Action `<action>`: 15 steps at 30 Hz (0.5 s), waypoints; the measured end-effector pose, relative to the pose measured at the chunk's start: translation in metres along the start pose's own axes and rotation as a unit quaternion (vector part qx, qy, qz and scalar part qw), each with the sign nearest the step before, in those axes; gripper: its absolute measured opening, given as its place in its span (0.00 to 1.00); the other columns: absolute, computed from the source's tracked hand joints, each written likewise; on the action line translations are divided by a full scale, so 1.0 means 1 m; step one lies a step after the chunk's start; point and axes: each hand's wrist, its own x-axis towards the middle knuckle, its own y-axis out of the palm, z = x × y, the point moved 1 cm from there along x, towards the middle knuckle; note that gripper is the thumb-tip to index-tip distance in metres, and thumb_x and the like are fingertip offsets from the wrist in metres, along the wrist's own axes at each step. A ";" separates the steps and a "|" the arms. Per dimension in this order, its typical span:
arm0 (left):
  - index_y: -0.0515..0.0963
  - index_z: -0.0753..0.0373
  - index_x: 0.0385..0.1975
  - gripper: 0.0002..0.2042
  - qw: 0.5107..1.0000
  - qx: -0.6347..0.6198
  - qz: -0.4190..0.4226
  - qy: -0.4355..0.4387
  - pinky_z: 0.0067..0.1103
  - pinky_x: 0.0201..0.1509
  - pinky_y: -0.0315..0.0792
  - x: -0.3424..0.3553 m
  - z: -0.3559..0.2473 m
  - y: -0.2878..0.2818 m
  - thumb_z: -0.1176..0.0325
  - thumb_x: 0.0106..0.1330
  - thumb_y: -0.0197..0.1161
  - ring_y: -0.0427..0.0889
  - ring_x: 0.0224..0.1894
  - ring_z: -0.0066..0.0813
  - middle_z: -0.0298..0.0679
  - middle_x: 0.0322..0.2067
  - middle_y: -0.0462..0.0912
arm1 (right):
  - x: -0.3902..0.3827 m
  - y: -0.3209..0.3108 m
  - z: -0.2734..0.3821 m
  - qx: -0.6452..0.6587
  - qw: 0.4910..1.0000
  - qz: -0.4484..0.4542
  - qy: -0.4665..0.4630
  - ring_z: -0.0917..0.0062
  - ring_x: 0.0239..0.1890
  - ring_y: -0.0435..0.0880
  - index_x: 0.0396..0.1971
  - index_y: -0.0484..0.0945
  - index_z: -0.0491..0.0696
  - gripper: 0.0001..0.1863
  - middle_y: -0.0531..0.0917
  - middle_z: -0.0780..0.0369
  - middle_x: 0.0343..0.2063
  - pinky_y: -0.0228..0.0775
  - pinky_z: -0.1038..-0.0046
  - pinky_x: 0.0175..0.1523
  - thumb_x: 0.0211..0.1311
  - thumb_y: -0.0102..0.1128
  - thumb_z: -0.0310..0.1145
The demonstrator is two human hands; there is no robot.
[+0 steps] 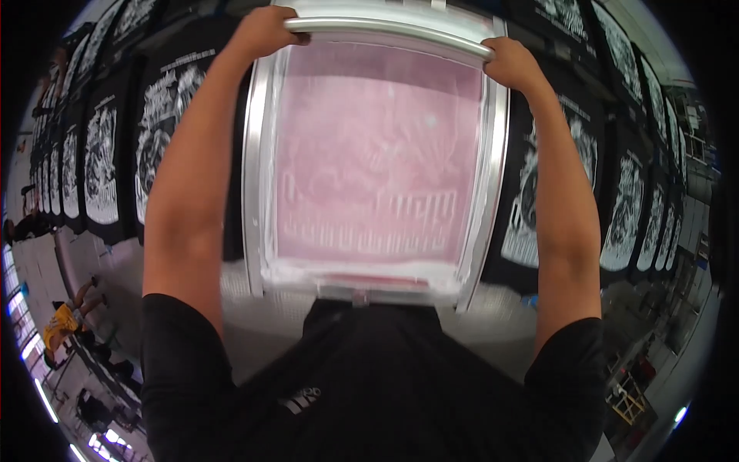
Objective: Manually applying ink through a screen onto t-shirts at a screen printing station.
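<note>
A screen-printing frame (256,165) with silver metal sides lies in front of me. Its pinkish mesh (369,146) carries a faint pattern and lettering-like shapes, and whitish ink lines the inner edges. Across the far end of the mesh runs a long silver squeegee (389,31), tilted slightly down to the right. My left hand (268,31) is closed round its left end, fingers curled under the bar. At the right end, my right hand (509,63) has its fingers wrapped round the bar. Whatever lies beneath the frame is hidden.
Black shirts with white prints (100,158) stretch away in a row on the left. More printed black shirts (623,208) line the right side. A person in a yellow top (60,327) is far off at the lower left.
</note>
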 end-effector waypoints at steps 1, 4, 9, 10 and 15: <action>0.84 0.61 0.36 0.19 0.999 0.033 -0.005 0.005 0.33 0.41 0.74 -0.036 -0.021 -0.005 0.54 0.50 0.72 0.83 0.34 0.47 0.47 0.30 0.84 | -0.049 0.005 0.010 -0.002 1.000 0.015 0.012 0.54 0.41 0.82 0.41 0.82 0.47 0.18 0.83 0.50 0.35 0.74 0.59 0.48 0.47 0.57 0.31; 0.84 0.61 0.36 0.17 0.994 -0.019 0.076 -0.077 0.35 0.42 0.75 -0.195 -0.050 0.008 0.58 0.50 0.73 0.82 0.33 0.47 0.47 0.26 0.83 | -0.196 -0.001 0.084 0.058 0.987 0.123 0.085 0.54 0.37 0.81 0.40 0.83 0.48 0.16 0.81 0.49 0.28 0.73 0.56 0.45 0.48 0.59 0.29; 0.78 0.62 0.29 0.14 0.998 -0.058 0.012 0.027 0.33 0.46 0.66 -0.388 -0.098 0.052 0.74 0.40 0.71 0.78 0.37 0.37 0.38 0.29 0.81 | -0.364 0.042 0.140 0.088 0.989 0.115 0.014 0.64 0.42 0.82 0.37 0.82 0.48 0.20 0.84 0.58 0.33 0.56 0.53 0.67 0.38 0.62 0.23; 0.78 0.62 0.29 0.14 0.998 -0.060 0.012 0.027 0.33 0.46 0.66 -0.393 -0.101 0.060 0.74 0.40 0.71 0.78 0.37 0.37 0.38 0.29 0.81 | -0.375 0.055 0.145 0.089 0.990 0.110 0.030 0.64 0.42 0.81 0.37 0.82 0.48 0.20 0.84 0.58 0.33 0.56 0.53 0.68 0.37 0.63 0.23; 0.77 0.61 0.30 0.16 0.995 -0.096 0.017 -0.002 0.35 0.49 0.65 -0.394 -0.100 0.068 0.76 0.36 0.68 0.79 0.38 0.38 0.38 0.32 0.82 | -0.367 0.061 0.136 0.093 0.984 0.146 0.032 0.64 0.41 0.81 0.37 0.81 0.47 0.22 0.84 0.59 0.33 0.56 0.52 0.69 0.32 0.64 0.22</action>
